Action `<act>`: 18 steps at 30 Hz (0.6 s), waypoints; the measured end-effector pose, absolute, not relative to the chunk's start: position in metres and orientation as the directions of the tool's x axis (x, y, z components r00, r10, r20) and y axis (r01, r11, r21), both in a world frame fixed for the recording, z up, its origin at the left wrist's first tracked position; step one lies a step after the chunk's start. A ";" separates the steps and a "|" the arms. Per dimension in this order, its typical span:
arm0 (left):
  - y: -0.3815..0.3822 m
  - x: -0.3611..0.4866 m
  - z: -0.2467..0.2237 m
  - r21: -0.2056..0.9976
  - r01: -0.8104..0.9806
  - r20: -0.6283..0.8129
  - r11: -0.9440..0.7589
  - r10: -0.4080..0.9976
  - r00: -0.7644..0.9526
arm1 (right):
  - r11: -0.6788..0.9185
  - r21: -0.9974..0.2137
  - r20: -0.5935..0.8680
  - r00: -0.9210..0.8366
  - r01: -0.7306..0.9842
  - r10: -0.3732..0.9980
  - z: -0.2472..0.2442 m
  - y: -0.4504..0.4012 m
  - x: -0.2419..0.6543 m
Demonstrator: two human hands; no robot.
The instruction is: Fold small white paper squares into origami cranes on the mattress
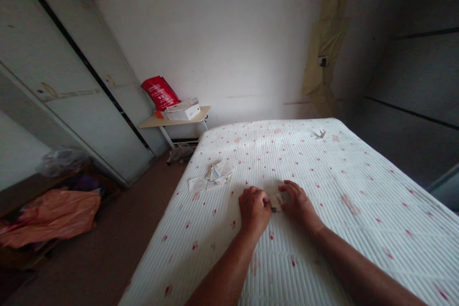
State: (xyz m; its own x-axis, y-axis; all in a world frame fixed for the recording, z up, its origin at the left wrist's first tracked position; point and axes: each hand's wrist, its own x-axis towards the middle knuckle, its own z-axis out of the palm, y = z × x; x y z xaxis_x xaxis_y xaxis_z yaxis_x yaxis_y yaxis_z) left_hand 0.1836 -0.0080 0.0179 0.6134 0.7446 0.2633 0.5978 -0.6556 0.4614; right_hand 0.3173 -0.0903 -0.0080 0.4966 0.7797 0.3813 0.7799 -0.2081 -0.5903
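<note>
On the bed (pixel 358 162), near its middle, is a small paper piece (pixel 276 202). The left hand (pixel 254 208) pinches its edge with closed fingers; the right hand (pixel 297 204) has fingers half spread beside it, contact I cannot tell. Paper scraps (pixel 220 172) lie on the bed's left side. Beyond the bed's far left corner, a worktop (pixel 150 122) carries a red bag (pixel 161 93) and a white box (pixel 184 114).

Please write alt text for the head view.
The left hand and right hand handle a small pale piece on a red-spotted white bed. Printed papers lie to their left. Beyond, a table holds a red bag.
</note>
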 end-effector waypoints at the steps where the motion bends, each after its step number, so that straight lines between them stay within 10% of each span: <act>1: -0.008 0.184 0.018 0.459 0.598 0.264 -0.657 0.743 0.615 | -0.204 -0.597 0.380 0.498 0.776 0.779 -0.009 -0.090 0.318; 18: -0.010 0.182 0.016 0.473 0.549 0.329 -0.689 0.716 0.616 | 0.050 -0.705 0.396 0.335 0.707 0.855 -0.006 -0.097 0.333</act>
